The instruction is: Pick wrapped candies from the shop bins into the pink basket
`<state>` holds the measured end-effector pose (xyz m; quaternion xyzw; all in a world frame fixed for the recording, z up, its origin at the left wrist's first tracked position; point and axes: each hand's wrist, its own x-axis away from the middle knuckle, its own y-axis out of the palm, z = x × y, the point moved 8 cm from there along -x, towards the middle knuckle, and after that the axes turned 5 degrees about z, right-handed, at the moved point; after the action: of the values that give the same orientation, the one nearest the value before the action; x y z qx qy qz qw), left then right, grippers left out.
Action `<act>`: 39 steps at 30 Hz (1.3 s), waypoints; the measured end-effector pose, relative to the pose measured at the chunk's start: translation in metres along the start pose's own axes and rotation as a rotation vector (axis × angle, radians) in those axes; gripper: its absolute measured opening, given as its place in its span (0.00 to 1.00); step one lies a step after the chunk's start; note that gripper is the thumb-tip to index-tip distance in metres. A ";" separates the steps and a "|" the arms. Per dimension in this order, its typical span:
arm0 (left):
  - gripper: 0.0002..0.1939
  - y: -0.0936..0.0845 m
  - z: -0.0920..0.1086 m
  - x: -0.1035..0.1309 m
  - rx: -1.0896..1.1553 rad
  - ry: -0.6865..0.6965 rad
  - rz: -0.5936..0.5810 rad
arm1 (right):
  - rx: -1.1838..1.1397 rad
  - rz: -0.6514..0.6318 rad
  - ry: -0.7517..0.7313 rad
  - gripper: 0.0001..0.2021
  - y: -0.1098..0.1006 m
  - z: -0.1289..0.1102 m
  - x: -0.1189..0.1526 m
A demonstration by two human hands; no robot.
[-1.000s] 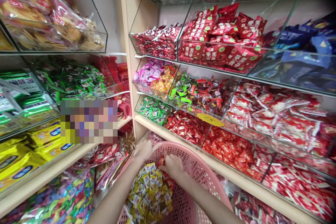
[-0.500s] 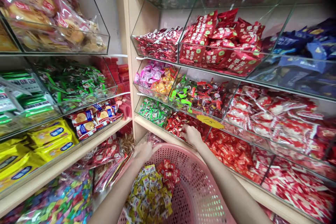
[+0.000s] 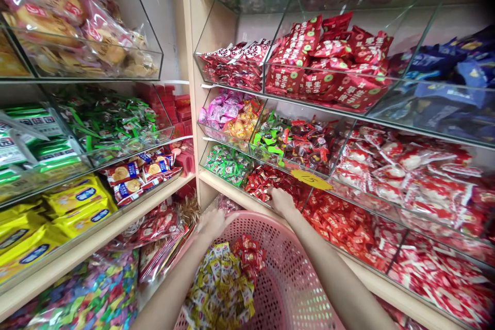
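Observation:
A pink perforated plastic basket (image 3: 305, 278) tilts in front of me. Its upper left rim is held by my left hand (image 3: 212, 223), fingers closed over the edge. Yellow-and-white wrapped candies (image 3: 222, 289) fill its left side, with a smaller heap of red-wrapped candies (image 3: 250, 257) beside them. Beyond the basket, my right hand (image 3: 282, 202) reaches over the low front of a bin of dark red-wrapped candies (image 3: 265, 178). Its fingers curl down among these candies, and the fingertips are partly hidden.
A yellow price tag (image 3: 310, 179) hangs just above my right hand. Green-wrapped candies (image 3: 228, 165) fill the bin to the left, brighter red candies (image 3: 340, 221) the one to the right. Clear-fronted bins rise above. Yellow packs (image 3: 79, 196) line the left shelf.
My right hand has shifted slightly within the dark red candies, its fingers lower and more bunched. The left hand and the basket are practically unmoved.

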<state>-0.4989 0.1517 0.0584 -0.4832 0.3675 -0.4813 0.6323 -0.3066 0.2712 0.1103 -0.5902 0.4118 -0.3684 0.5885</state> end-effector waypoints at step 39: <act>0.43 -0.008 0.006 0.003 -0.026 -0.014 0.010 | -0.190 -0.040 -0.373 0.14 0.007 -0.083 0.080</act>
<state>-0.4947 0.1497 0.0675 -0.4929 0.3718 -0.4698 0.6309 -0.3525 0.1655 0.1023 -0.7089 0.3170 -0.2240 0.5889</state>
